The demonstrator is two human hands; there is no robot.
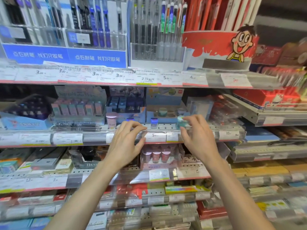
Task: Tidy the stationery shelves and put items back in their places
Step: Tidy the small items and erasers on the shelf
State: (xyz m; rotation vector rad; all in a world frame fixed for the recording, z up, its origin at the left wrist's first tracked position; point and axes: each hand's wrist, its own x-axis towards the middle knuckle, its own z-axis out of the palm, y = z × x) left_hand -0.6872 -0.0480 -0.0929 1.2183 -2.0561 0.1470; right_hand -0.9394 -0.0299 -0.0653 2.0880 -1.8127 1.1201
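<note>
Head view: our right hand (197,138) pinched a small round pale-green pot (180,122) on the perforated metal shelf (159,126). Our left hand (127,141) hovered beside it, grip loosely curled on nothing.

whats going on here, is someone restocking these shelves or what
A person is tidying a shop's stationery shelves with bare hands. The right hand has its fingertips on a small teal jar standing loose at the front edge of the middle shelf. The left hand is open, fingers curled, above the price strip, holding nothing. A blue-capped jar and a pink cup also stand loose along that edge, in front of the display boxes. The teal jar is not yet lifted.
</note>
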